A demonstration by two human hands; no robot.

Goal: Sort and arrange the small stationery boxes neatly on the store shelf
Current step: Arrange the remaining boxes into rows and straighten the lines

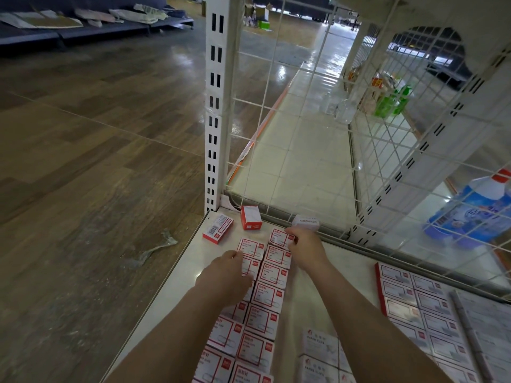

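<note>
**Paper-clip boxes lined up in two columns on the shelf corner**

Head view: both of my hands are on the double column of paper-clip boxes [272, 275] that runs away from me along the white shelf [190, 261] toward the wire mesh back [304, 134]. Each box lies flat, label up, its long axis across the column. In the right column I count about seven boxes before the frame cuts them off; my left forearm covers too much of the left column to count it.

My left hand [229, 275] rests on the left column, fingertips touching the near edge of the farthest box there, fingers lightly bent. My right hand [304, 248] pinches the farthest box of the right column [280, 237] at its right edge.

Three loose boxes sit beyond the columns: a red-sided box [218, 228] lying at an angle, a red box [251, 217] standing on end, and a white round paper clips box [305, 222] against the mesh base. A second block of boxes [409, 299] lies well apart to the right.
</note>
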